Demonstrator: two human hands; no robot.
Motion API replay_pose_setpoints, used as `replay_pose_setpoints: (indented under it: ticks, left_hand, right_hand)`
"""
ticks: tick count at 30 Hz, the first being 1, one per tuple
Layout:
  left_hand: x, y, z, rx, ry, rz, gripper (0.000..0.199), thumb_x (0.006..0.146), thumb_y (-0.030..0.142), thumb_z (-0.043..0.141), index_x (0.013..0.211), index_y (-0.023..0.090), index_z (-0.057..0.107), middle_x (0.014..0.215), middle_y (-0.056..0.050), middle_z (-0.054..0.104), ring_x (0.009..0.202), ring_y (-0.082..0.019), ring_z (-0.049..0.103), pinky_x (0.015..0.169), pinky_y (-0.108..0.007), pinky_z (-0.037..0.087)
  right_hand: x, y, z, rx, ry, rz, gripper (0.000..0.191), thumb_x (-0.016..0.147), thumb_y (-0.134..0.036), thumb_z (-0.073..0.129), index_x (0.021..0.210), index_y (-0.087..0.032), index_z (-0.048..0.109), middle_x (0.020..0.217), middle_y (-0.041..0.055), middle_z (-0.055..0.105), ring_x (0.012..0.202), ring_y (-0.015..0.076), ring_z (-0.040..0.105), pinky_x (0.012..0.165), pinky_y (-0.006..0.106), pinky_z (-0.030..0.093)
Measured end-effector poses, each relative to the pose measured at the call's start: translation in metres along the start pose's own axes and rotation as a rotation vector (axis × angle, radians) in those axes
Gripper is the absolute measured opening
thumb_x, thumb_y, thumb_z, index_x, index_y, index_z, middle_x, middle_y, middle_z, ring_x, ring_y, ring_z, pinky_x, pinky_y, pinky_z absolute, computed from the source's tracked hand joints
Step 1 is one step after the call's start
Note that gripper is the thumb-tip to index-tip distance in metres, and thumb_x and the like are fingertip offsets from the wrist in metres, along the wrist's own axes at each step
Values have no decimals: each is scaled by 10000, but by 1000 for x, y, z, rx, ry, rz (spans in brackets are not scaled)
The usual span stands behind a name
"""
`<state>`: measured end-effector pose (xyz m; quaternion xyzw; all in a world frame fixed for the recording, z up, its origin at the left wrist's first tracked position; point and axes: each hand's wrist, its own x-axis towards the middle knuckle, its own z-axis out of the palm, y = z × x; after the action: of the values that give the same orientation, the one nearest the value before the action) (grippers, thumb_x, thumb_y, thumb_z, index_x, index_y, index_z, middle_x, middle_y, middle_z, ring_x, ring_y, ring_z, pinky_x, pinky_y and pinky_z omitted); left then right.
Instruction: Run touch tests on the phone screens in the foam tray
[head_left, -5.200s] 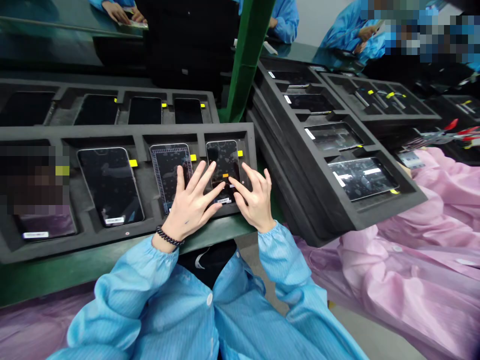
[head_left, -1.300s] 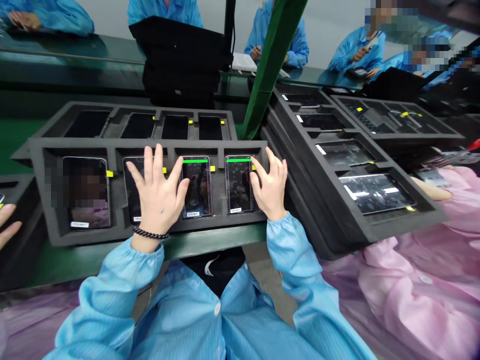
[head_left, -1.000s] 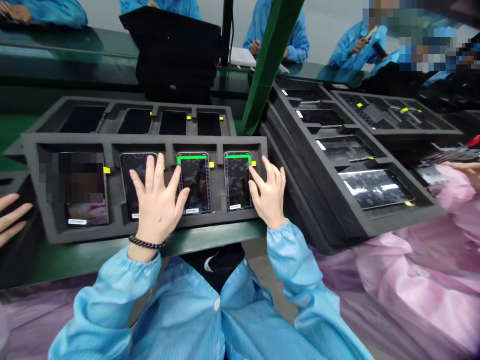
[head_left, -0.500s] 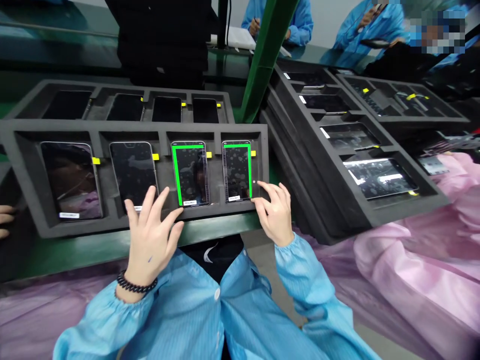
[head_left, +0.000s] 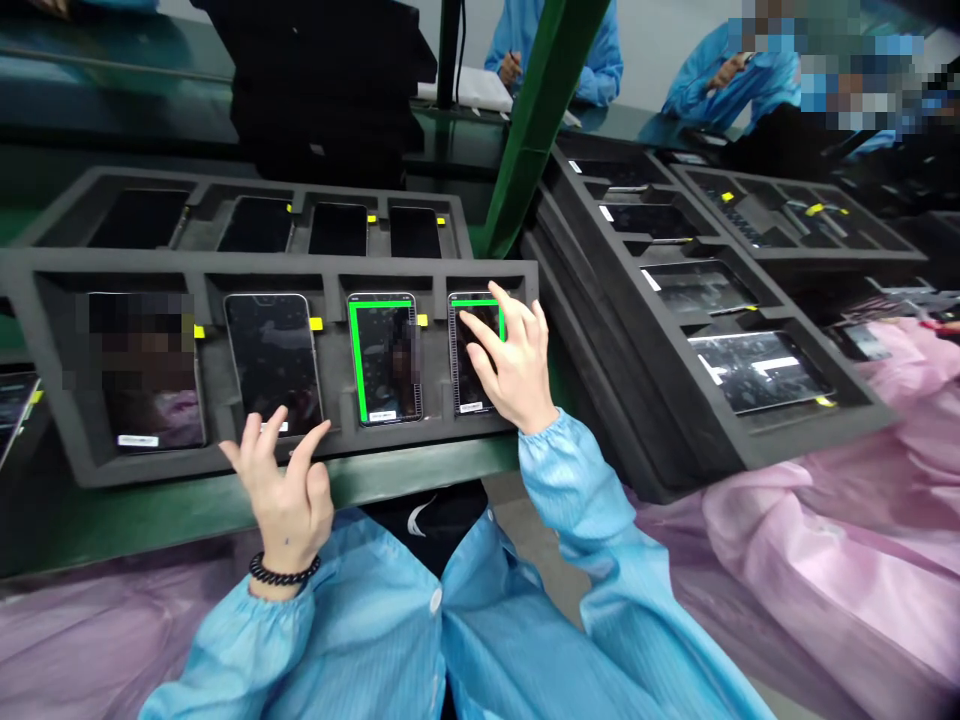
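Front tray (head_left: pixel 420 267) lies along the bench edge (head_left: pixel 420 462); a gap parts its right end from the tray stack (head_left: pixel 607 340). Left hand (head_left: pixel 283 495): unclenched, fingers spread at the lower end of the second phone (head_left: pixel 274 355). Right hand (head_left: pixel 517 365): fingers extended over the rightmost phone (head_left: pixel 470 385); contact unconfirmed.

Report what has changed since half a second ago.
The right hand moved up from the lower right corner of the front tray's rightmost phone to over its upper screen. The left hand drew leftward from the neighbouring phone's lower left corner. Nothing was grasped or released. Both screens' green bands stayed.
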<state>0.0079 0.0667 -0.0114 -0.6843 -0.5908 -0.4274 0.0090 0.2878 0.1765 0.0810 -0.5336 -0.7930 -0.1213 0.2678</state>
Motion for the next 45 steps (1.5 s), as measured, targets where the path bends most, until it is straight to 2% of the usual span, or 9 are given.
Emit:
replay_pose_setpoints:
  ticks: [4,7,12,17,21,24,29,36,45]
  left_hand:
    - [-3,-3,3,18,59,-21,480,981,268,436,1437,336,566,1627,-54,387,1563,-316,252,1304,-620,40]
    - [-2,-2,3,21,75,-25,474,976,267,445,1426,333,579,1613,-56,409,1557,-308,271,1310,-604,69]
    - [-2,-1,5,15,108,-36,450,975,276,435,1382,276,626,1587,-87,445,1542,-316,301,1302,-615,89]
    - [-3,-1,7,9,116,-36,439,976,288,430,1353,239,651,1571,-107,464,1529,-315,319,1297,-600,105]
    - [-4,-1,7,13,111,-41,442,975,270,440,1371,260,637,1577,-98,458,1531,-312,318,1299,-594,112]
    - [-4,-1,7,18,111,-51,442,975,266,441,1374,269,633,1580,-93,453,1532,-322,314,1296,-615,109]
    - [-5,-2,6,9,108,-62,454,973,260,446,1392,304,615,1586,-71,443,1536,-319,307,1302,-627,106]
    - [-5,0,4,9,100,-65,483,973,245,456,1428,350,576,1607,-34,418,1544,-310,292,1311,-607,106]
    - [-5,0,6,45,107,-73,435,975,277,433,1352,275,650,1579,-87,455,1526,-326,328,1300,-614,141]
  right_hand:
    - [20,-4,10,-45,-7,-34,393,1064,-386,419,1337,-242,661,1604,117,441,1403,280,457,1249,573,233]
    - [14,-4,9,-47,-32,-49,376,1063,-376,425,1324,-248,665,1599,104,453,1407,280,459,1251,589,227]
    - [-35,-13,-4,-2,-47,-93,308,1042,-329,491,1238,-230,706,1548,115,518,1387,265,490,1251,566,249]
    - [-75,-24,-16,115,-95,-140,263,1025,-280,506,1048,-215,760,1374,94,675,1218,231,606,1221,524,327]
    - [-53,-21,-17,143,-1,-84,317,1033,-281,472,962,-237,778,1335,66,696,1200,228,607,1197,497,366]
    - [-20,-16,-9,49,61,-18,351,1051,-331,432,1170,-237,748,1460,95,604,1303,258,541,1216,521,327]
    - [15,-13,8,-46,-17,32,402,1067,-392,392,1324,-262,672,1597,93,455,1384,276,471,1237,556,264]
    - [13,-10,9,-60,-59,65,411,1065,-402,395,1388,-276,616,1616,79,422,1423,272,425,1262,546,206]
    - [9,-10,9,-41,-69,-11,344,1048,-357,464,1316,-272,662,1611,81,435,1410,282,453,1261,570,216]
